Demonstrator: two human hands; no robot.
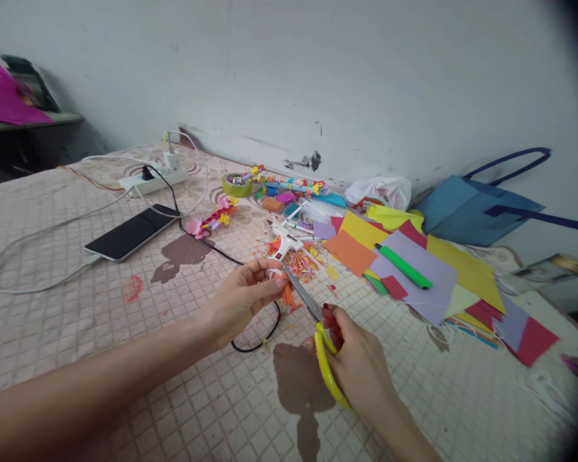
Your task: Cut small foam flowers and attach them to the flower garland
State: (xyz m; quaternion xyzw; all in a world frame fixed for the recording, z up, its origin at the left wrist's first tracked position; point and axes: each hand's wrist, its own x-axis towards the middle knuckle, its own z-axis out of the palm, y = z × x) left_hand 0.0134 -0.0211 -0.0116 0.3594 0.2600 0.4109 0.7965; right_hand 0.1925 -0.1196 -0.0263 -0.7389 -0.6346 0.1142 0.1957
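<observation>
Orange tassel (289,296), taken as clock centre, hangs beneath the left hand (250,293), whose thumb and fingers pinch its top beside white string (274,273). Right hand (361,353), 4 o'clock, grips scissors (309,303), tips toward 11. Step: apparently trimming; cutting calls for fingertips clear of blades. Glue gun (289,241) crowds 12, coloured sheets (443,289) 3; bare tablecloth (212,401) opens at 7.

Room: probably a home with papercraft spread about
Wall (250,77): scuffed, smudged, beyond left hand (243,296)
Cover (52,321): patterned, brown-patched, beneath left hand
Phone (132,232): cabled, left of left hand
Coloured paper (431,298): strewn beyond right hand (359,356), to its right
</observation>
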